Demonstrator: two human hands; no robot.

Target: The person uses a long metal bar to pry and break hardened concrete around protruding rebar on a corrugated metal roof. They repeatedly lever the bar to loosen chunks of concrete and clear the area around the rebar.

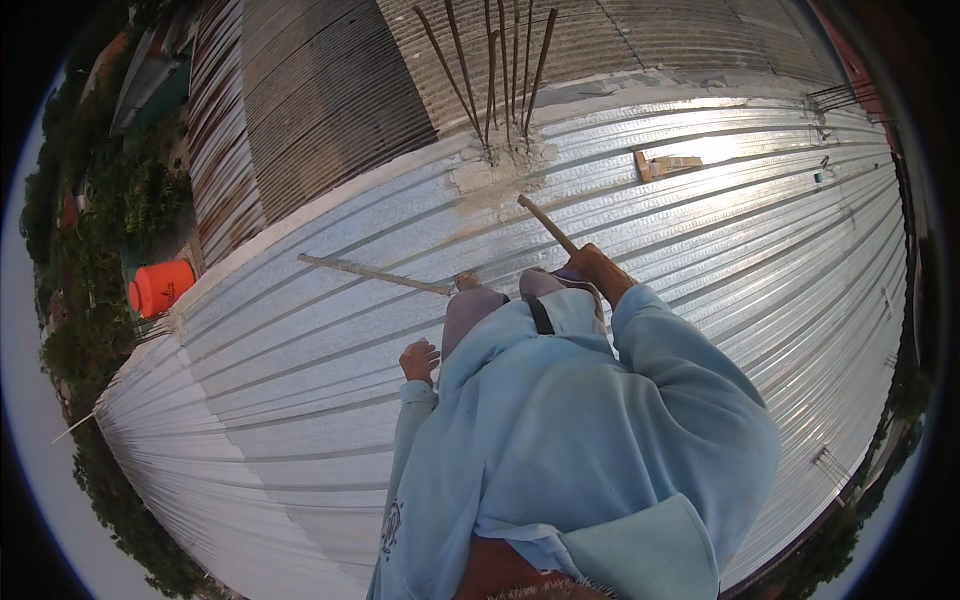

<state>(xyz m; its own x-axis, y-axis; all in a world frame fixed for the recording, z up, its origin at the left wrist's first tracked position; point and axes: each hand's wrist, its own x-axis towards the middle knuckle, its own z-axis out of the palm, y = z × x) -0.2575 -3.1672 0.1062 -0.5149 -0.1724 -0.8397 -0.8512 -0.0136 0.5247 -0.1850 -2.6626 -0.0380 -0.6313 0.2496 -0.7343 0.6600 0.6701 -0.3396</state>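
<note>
My right hand (596, 268) is wrapped round one end of a wooden stick (545, 222), which slants up and to the left over the ribbed metal roof (330, 330). Its far end touches nothing that I can make out. Down at my left side hangs my left hand (419, 361), fingers loosely bent, with nothing seen in it. A long thin strip (370, 272), looking like wood, lies across the roof ribs in front of me. Its near end reaches close to my foot (467, 281).
Several rusty steel bars (505, 80) rise from a broken concrete stub (500, 172) ahead. A flat piece of cardboard (668, 164) lies on the roof to the right. An orange water tank (162, 287) stands beyond the left edge. Older corrugated roofing (320, 100) adjoins at the far side.
</note>
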